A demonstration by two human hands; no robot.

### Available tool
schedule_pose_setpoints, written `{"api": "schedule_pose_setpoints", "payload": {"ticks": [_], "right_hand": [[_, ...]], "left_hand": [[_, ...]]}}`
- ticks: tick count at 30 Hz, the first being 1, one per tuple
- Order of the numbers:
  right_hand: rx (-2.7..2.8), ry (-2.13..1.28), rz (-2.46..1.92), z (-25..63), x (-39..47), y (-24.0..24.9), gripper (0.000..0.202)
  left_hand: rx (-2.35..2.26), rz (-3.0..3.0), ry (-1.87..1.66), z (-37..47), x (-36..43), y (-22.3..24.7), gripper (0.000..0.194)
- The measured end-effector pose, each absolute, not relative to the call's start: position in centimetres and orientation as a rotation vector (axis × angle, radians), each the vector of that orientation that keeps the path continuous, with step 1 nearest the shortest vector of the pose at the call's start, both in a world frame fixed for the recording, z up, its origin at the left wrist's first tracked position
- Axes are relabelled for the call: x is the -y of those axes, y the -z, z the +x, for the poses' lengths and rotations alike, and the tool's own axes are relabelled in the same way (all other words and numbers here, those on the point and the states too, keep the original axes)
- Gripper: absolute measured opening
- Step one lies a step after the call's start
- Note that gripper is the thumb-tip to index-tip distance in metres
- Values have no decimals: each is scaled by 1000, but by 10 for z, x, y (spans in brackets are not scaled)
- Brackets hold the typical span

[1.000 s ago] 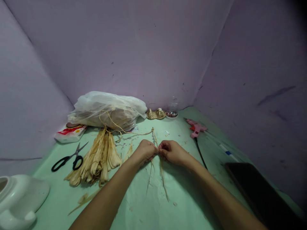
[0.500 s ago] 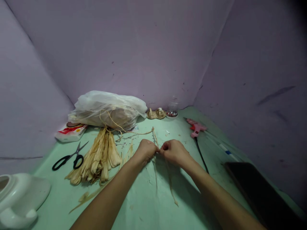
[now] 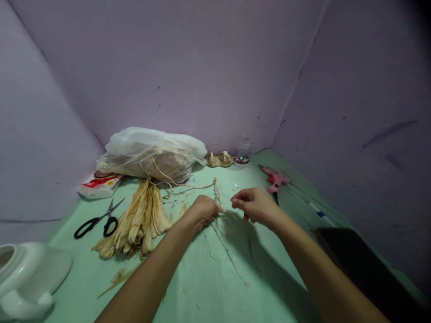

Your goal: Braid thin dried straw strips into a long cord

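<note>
My left hand [image 3: 204, 211] pinches a thin twisted cord of dried plant fibre [image 3: 217, 192] near its lower end. From there the cord runs up to a small bend on the table, then off left towards a plastic bag. Loose ends trail below the fingers. My right hand [image 3: 254, 205] is raised a little to the right, thumb and fingertips closed together on a thin fibre strand. A blurred length of strand [image 3: 249, 246] hangs beneath it. What lies exactly between the right fingertips is too fine to make out clearly.
At left are a bundle of dried fibre strips [image 3: 138, 220], black-handled scissors [image 3: 101, 220], a box [image 3: 101, 186] and a white ceramic vessel [image 3: 33, 278]. Behind sit a plastic bag [image 3: 155, 150], a woven piece [image 3: 219, 159] and a small container [image 3: 241, 158]. A pink glue gun [image 3: 276, 177] and dark slab [image 3: 357, 264] lie right.
My right hand has moved right and slightly up, away from my left hand, drawing a strand with it. The left hand keeps its place on the cord. The loose ends have swung right.
</note>
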State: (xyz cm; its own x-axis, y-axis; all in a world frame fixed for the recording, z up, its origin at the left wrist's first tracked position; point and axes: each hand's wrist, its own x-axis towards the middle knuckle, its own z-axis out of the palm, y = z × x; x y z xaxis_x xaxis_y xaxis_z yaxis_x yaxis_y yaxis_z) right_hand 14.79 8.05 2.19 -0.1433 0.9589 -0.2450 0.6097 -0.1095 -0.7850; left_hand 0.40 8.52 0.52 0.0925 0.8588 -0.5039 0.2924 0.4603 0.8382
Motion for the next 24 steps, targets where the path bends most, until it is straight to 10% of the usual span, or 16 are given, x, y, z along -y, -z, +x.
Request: {"api": "schedule_pose_setpoints", "payload": {"ticks": [24], "right_hand": [[1249, -1684, -1472, 124, -79, 11, 7]], "left_hand": [[-1868, 1859, -287, 5, -63, -26, 12]]}}
